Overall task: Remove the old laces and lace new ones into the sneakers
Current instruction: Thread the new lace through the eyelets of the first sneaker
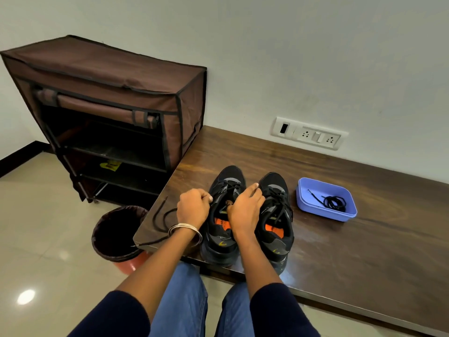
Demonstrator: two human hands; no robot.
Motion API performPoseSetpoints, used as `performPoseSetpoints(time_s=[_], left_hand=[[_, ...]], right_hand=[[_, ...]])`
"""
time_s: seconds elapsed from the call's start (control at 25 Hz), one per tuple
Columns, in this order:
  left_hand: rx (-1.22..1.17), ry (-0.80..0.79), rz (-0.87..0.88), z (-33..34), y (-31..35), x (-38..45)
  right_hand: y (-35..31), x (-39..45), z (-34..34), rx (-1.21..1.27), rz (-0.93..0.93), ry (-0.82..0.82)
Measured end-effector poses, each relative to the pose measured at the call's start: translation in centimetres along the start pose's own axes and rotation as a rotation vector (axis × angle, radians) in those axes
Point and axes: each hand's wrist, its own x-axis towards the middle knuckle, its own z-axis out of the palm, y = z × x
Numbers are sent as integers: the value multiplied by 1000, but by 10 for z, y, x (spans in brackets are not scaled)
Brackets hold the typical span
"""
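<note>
Head view: pair of sneakers (247, 215) side by side on table (340, 215), toes pointing away, long axes running fore-aft. Left hand (193, 206) and right hand (244, 206) both over left sneaker (224, 210), fingers curled, apparently pinching its lace, grip partly hidden. Coiled lace in blue tray (313, 188) to the right, nearer right hand; loose lace (160, 215) at left table edge.

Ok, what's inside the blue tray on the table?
The blue tray holds one coiled black lace, with a loose end trailing toward the tray's far left corner. The tray's near wall hides a strip of its floor, so anything lying there cannot be seen.
</note>
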Motion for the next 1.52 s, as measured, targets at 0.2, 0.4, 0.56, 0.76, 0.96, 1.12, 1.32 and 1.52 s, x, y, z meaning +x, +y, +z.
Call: performPoseSetpoints(time_s=[0.2, 0.4, 0.56, 0.76, 0.96, 1.12, 1.32, 1.52], left_hand=[[-212, -122, -278, 4, -25, 10], [-259, -320, -320, -2, -25, 13], [-366, 73, -161, -24, -8, 28], [-1247, 12, 16, -96, 85, 35], [-1029, -311, 312, -109, 130, 12], [-590, -450, 381, -85, 124, 1], [-150, -270, 558, -92, 92, 15], [-92, 29, 411, -97, 53, 42]], right_hand=[[0, -2, -3, -5, -9, -17], [0, -2, -6, -5, -26, -51], [-1, -2, -7, 16, -44, -72], [8, 4, -7, 117, -150, -209], [-5, 2, -61, 1397, 162, -316], [-15, 11, -118, 1904, 122, -426], [0, 17, -128, 1849, -19, -93], [25, 16, -101, 1214, 25, 52]])
